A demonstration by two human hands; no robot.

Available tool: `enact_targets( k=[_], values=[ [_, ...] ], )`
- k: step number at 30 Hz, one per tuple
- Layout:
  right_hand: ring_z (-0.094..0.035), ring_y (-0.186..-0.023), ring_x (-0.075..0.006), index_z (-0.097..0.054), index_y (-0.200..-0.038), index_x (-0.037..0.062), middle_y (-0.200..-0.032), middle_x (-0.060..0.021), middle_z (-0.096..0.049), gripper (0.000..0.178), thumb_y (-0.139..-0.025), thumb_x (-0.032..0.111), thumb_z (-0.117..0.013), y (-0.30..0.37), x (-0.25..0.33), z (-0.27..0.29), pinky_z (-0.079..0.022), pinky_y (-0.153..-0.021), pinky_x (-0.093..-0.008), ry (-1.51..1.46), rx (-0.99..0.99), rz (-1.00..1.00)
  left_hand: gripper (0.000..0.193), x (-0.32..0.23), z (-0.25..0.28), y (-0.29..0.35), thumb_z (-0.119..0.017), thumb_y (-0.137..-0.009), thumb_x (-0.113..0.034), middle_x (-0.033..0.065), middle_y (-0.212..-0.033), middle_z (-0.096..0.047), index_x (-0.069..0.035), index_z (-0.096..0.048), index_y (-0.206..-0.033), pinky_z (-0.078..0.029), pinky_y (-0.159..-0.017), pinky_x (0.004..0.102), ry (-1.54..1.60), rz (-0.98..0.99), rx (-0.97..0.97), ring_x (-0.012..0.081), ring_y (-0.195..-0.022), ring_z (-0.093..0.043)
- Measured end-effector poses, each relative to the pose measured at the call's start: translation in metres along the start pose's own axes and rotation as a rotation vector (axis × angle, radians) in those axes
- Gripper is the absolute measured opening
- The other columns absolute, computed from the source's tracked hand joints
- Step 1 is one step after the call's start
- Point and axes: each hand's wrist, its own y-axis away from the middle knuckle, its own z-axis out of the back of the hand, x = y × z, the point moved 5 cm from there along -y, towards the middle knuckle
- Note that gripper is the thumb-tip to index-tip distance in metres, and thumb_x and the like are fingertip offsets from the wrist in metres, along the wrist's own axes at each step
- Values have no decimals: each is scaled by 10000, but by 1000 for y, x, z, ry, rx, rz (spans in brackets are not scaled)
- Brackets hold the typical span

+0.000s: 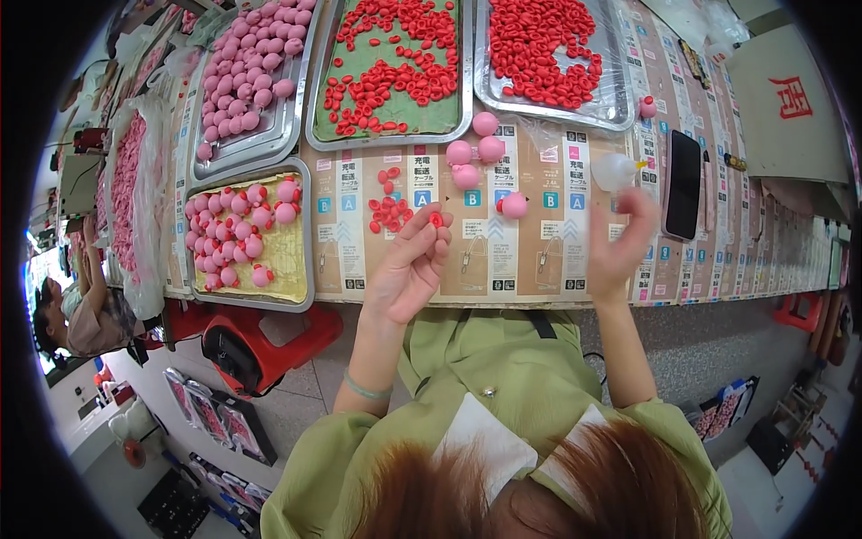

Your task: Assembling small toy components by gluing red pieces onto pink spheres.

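Four metal trays (301, 135) sit on the table (539, 260), four loose pink balls (485, 123) lie between them, one black phone (683, 184).

Free room is the bare strip of table (503, 269) btw. both hands, near the front edge. Behind it lie obstacles: a small heap of red pieces (390, 214), four pink balls (474, 153) w/ one more (514, 206) apart to the right. Trays (305, 234) close the left and back sides. The black phone (683, 184) blocks the right, just beside the right hand (620, 242).
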Motion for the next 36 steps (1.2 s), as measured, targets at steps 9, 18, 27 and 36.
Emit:
enact_targets(
  k=[9, 18, 27, 36],
  values=[
    [-524, -889, -231, -459, -1082, 14, -976, -124, -512, 407, -697, 2, -588, 8, 28, -55, -423, -763, -306, -192, 486, 17, 232, 18, -8, -1, -509, -825, -74, 89, -928, -573, -20, -495, -1050, -486, -670, 216, -97, 45, 63, 135, -793, -569],
    [-520, -878, -165, -408, -1136, -17, -1010, -102, -521, 377, -794, 89, -526, 24, 40, -46, -423, -754, -280, -1284, 694, -753, 225, 19, -37, 3, -516, -795, -6, 84, -903, -583, 26, -520, -1018, -449, -664, 220, -689, -257, -3, 123, -764, -560],
    [-504, -919, -149, -422, -1132, -19, -1045, -88, -475, 359, -784, 9, -506, 19, 54, -37, -416, -785, -272, -1068, 716, -525, 226, 18, -50, 8, -552, -766, 11, 76, -916, -587, 32, -547, -990, -434, -683, 215, -812, -369, 24, 98, -756, -542],
    [-524, -915, -163, -408, -1146, -36, -1040, -111, -503, 440, -732, -54, -554, 20, 56, -34, -454, -774, -278, -1047, 656, -486, 228, 17, -58, 10, -553, -751, 32, 53, -875, -540, 17, -588, -976, -411, -675, 194, -953, -459, 89, 101, -784, -513]
  ],
)
